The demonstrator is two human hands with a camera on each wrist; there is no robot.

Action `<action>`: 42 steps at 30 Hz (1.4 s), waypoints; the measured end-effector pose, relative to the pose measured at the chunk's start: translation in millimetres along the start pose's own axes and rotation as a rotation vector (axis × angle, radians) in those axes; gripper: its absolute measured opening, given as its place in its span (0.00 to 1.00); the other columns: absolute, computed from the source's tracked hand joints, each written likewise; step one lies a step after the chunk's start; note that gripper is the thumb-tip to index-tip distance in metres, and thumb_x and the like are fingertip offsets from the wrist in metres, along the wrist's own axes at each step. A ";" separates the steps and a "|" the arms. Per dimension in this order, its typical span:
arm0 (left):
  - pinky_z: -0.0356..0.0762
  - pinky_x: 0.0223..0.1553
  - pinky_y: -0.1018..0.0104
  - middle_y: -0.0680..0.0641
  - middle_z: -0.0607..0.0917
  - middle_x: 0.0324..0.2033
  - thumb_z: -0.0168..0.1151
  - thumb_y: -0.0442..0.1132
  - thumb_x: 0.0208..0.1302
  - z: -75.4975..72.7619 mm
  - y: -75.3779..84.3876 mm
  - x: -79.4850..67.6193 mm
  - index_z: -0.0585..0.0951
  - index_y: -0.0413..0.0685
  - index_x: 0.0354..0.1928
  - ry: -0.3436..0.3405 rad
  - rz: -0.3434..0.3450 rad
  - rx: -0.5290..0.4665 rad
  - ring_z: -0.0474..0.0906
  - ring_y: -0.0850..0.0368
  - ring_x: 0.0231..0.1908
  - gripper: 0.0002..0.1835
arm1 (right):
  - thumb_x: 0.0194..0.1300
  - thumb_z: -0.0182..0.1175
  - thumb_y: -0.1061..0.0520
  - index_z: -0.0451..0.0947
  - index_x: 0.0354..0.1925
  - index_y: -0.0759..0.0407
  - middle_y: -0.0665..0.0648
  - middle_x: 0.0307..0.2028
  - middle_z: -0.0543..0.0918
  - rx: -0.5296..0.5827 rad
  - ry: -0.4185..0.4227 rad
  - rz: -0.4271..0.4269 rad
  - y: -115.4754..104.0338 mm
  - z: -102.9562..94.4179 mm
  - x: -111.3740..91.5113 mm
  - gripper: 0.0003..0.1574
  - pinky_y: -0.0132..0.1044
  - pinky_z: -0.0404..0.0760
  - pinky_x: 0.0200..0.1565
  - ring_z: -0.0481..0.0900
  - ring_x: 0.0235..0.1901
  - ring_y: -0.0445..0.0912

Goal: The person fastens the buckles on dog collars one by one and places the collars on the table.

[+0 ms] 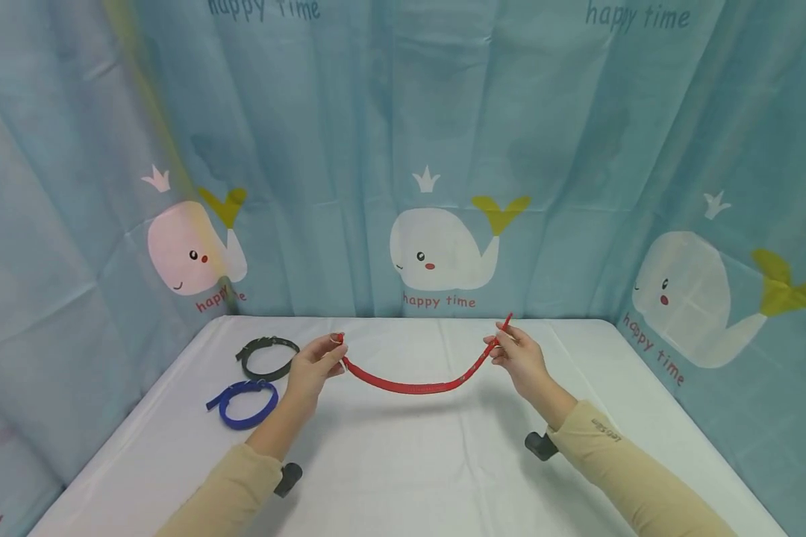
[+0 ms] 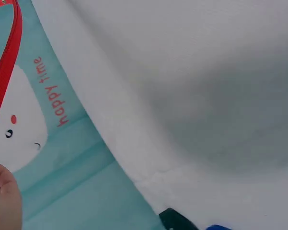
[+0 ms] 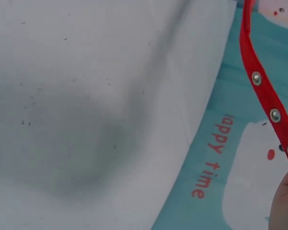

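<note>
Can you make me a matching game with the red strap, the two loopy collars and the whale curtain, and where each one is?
Things:
1. Red strap
2. Blue collar
3. Dark collar
4. Whale curtain

Places:
A. Looped on the white table, farther from the person
B. Held up, sagging between the left hand and the right hand
C. Behind the table
D. Looped on the table, nearer the person

Right pairs: 1-B, 2-D, 3-A, 4-C
</note>
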State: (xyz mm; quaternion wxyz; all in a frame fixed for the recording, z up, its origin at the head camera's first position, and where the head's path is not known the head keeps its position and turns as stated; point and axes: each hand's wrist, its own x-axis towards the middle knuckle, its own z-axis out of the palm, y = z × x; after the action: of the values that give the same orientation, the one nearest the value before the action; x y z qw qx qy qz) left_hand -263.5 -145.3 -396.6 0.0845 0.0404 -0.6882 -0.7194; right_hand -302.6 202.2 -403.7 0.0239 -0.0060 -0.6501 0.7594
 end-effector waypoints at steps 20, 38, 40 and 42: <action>0.76 0.35 0.72 0.48 0.85 0.39 0.62 0.42 0.67 9.5 17.2 -11.9 0.77 0.40 0.61 -0.051 0.055 0.096 0.73 0.61 0.24 0.23 | 0.66 0.63 0.61 0.77 0.55 0.71 0.51 0.34 0.82 -0.324 -0.054 -0.227 -30.9 23.6 -17.8 0.22 0.32 0.76 0.37 0.74 0.32 0.43; 0.77 0.50 0.59 0.46 0.84 0.41 0.62 0.41 0.67 17.3 30.3 -15.1 0.79 0.40 0.58 -0.103 0.087 0.172 0.81 0.60 0.39 0.20 | 0.62 0.64 0.68 0.81 0.45 0.74 0.66 0.33 0.82 -0.406 -0.148 -0.482 -37.3 33.3 -25.4 0.13 0.30 0.73 0.32 0.73 0.29 0.43; 0.77 0.51 0.58 0.46 0.83 0.42 0.62 0.41 0.68 18.2 31.6 -16.2 0.79 0.40 0.58 -0.115 0.090 0.174 0.81 0.59 0.40 0.19 | 0.61 0.64 0.68 0.81 0.45 0.73 0.66 0.32 0.82 -0.415 -0.148 -0.490 -38.7 34.6 -27.3 0.13 0.30 0.72 0.31 0.72 0.28 0.43; 0.76 0.51 0.57 0.46 0.83 0.42 0.62 0.41 0.68 18.7 32.6 -17.0 0.79 0.40 0.58 -0.124 0.093 0.176 0.81 0.58 0.40 0.19 | 0.61 0.63 0.70 0.81 0.45 0.74 0.67 0.32 0.81 -0.434 -0.142 -0.493 -43.4 37.4 -32.0 0.12 0.30 0.71 0.30 0.71 0.27 0.44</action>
State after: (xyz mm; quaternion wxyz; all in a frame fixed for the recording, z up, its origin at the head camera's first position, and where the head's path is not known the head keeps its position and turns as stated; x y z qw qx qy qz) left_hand -247.8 -125.2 -364.1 0.0711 -0.0290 -0.7537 -0.6527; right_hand -270.9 170.5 -355.8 0.1598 0.1996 -0.7785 0.5731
